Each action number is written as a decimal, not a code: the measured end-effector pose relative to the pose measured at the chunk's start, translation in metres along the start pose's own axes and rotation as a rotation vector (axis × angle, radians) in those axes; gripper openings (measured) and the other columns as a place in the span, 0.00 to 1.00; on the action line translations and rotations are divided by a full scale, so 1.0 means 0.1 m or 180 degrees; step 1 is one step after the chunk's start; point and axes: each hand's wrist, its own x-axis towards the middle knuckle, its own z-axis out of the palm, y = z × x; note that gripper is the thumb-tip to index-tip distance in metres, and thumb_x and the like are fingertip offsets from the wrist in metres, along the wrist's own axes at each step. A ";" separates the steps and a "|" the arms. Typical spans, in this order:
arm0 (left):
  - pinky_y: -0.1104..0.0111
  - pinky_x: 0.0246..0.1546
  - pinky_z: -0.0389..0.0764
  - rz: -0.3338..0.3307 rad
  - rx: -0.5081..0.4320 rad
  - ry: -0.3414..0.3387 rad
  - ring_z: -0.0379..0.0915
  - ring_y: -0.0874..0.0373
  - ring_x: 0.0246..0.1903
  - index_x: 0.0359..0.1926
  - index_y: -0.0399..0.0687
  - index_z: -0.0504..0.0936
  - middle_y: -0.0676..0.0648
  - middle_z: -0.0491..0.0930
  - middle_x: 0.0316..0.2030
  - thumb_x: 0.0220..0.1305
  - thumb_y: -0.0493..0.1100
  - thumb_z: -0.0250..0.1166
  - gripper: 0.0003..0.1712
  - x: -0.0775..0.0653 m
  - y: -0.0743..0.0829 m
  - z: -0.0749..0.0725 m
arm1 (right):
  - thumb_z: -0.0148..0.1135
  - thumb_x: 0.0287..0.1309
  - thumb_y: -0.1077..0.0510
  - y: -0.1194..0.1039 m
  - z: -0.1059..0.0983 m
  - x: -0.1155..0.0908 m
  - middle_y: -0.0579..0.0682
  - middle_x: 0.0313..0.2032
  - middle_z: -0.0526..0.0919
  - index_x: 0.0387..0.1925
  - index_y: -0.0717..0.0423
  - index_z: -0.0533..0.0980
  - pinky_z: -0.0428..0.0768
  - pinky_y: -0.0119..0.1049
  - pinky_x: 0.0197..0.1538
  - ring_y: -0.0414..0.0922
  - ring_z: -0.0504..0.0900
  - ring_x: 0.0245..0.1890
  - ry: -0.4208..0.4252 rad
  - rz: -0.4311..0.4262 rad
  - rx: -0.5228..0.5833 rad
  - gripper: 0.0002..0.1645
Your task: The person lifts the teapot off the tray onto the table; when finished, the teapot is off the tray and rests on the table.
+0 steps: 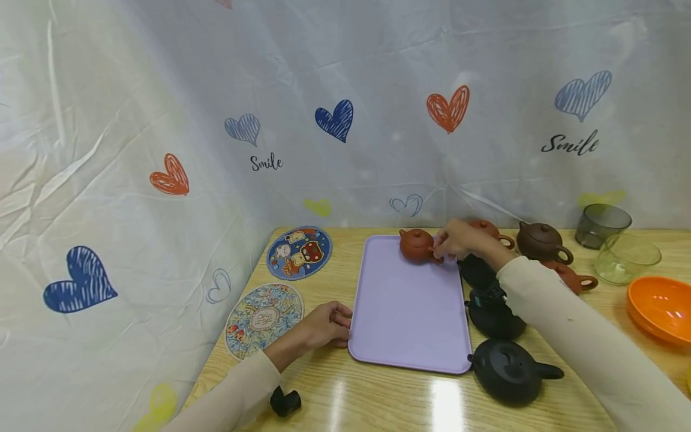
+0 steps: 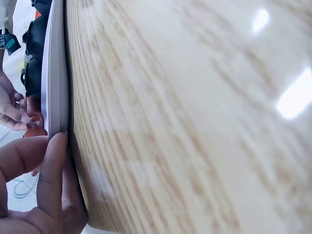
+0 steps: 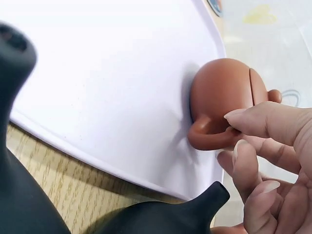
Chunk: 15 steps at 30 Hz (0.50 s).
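A small reddish-brown clay teapot (image 1: 415,247) sits on the far end of the lilac tray (image 1: 408,315), close to its back rim. My right hand (image 1: 459,239) pinches the teapot's handle between thumb and fingers, seen closely in the right wrist view, where the teapot (image 3: 222,90) has its lid on. At the tray's left side, my left hand (image 1: 322,326) holds the rim near the front corner. In the left wrist view, thumb and finger meet at the tray's white-looking edge (image 2: 56,73). Part of the teapot's handle is hidden behind my right fingers.
Black teapots (image 1: 507,371) line the tray's right side. Beyond stand a dark brown teapot (image 1: 540,241), other reddish teapots (image 1: 567,276), glass cups (image 1: 626,261) and an orange bowl (image 1: 661,309). Two round mats (image 1: 299,253) lie left; a small black object (image 1: 285,402) is near the front.
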 end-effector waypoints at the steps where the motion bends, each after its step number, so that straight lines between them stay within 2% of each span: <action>1: 0.63 0.40 0.89 0.0008 -0.0013 0.0000 0.78 0.54 0.36 0.56 0.30 0.71 0.39 0.76 0.43 0.59 0.28 0.66 0.25 0.00 0.00 0.00 | 0.69 0.56 0.63 0.00 0.00 0.00 0.50 0.27 0.85 0.32 0.62 0.82 0.75 0.30 0.24 0.42 0.79 0.23 -0.0015 0.0019 0.0010 0.05; 9: 0.63 0.39 0.89 -0.0003 -0.0034 -0.0008 0.78 0.54 0.36 0.57 0.31 0.70 0.39 0.76 0.43 0.59 0.28 0.66 0.25 -0.01 0.00 0.01 | 0.72 0.56 0.57 0.02 0.07 0.02 0.45 0.21 0.80 0.27 0.58 0.81 0.73 0.29 0.23 0.40 0.78 0.19 -0.0116 0.0094 -0.0056 0.09; 15: 0.64 0.39 0.89 -0.0013 0.0011 -0.0004 0.78 0.55 0.36 0.56 0.31 0.71 0.39 0.76 0.43 0.59 0.29 0.67 0.24 0.01 0.00 0.00 | 0.67 0.64 0.52 0.02 0.06 0.01 0.46 0.21 0.80 0.29 0.59 0.82 0.74 0.30 0.25 0.40 0.79 0.21 -0.0105 0.0022 -0.0229 0.14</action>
